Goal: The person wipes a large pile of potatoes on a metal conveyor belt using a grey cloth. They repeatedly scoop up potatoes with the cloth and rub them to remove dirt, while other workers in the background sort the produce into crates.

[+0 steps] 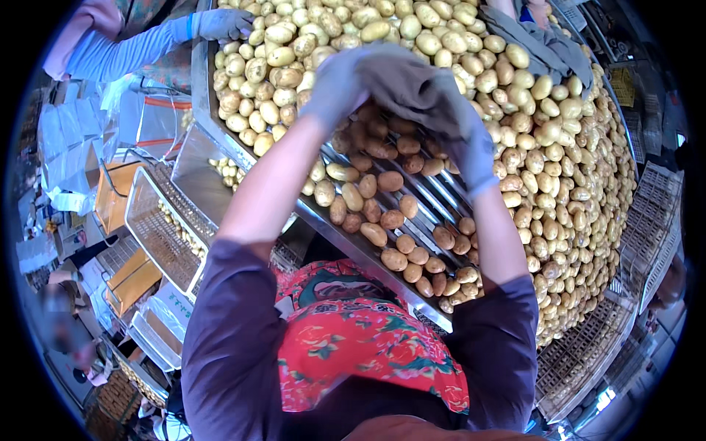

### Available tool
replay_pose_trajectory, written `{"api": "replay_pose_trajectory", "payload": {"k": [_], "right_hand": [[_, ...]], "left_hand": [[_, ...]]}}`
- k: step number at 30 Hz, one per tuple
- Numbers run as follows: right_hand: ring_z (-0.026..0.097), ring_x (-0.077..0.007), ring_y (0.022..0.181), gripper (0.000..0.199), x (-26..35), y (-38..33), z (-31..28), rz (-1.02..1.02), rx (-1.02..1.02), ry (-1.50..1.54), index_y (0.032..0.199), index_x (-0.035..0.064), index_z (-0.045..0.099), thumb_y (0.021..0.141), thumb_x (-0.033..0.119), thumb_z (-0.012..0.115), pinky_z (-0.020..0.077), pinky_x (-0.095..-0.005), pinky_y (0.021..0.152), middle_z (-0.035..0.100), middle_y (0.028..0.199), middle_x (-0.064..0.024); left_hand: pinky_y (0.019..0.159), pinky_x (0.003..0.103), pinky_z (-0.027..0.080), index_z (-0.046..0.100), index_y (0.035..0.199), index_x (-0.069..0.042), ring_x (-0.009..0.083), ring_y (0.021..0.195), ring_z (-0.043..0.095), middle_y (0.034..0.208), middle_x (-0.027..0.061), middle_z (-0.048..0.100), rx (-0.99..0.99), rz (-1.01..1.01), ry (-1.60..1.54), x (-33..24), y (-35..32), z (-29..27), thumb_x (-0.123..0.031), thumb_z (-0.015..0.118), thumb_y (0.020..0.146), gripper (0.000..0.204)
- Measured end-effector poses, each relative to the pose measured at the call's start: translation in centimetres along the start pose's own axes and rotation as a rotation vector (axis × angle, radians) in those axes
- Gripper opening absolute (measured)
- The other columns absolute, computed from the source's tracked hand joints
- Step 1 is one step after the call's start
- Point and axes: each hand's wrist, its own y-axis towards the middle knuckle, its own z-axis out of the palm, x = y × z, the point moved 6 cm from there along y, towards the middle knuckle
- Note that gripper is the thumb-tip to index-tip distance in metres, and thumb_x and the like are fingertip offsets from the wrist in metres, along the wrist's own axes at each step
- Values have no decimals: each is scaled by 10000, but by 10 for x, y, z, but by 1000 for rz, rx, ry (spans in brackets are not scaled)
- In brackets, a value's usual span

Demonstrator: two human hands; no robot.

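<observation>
Both my hands wear grey gloves and are raised over a slatted metal sorting table heaped with potatoes. A dark grey cloth stretches in an arch between them. My left hand grips its left end, and my right hand holds its right end, the fingers partly hidden by the folds. Beneath the cloth lie shaded potatoes, some browner than the pale yellow pile around. Bare metal slats show between the loose potatoes nearer to me.
At upper left a co-worker's gloved hand rests by the potatoes. Another person handles a grey cloth at upper right. A white plastic crate stands left of the table, and brown crates are stacked at right.
</observation>
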Motion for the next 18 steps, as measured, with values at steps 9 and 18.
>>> {"api": "replay_pose_trajectory", "payload": {"k": [9,18], "right_hand": [[187,-312,1482,684,61,-42,141,-436,243,-787,1445,119,425,850,414,586,78,-603,1175,310,1560,-118],[265,-317,1452,669,-6,-44,67,-273,205,-542,1462,164,419,875,447,570,216,-534,1162,337,1536,-149]], "left_hand": [[1172,552,93,345,1512,-191,331,1467,240,1570,120,307,109,-146,598,18,-126,-22,-154,582,866,690],[1201,469,109,372,1494,-101,343,1467,238,1560,174,305,197,-8,164,-17,-80,69,-158,609,818,719]]}}
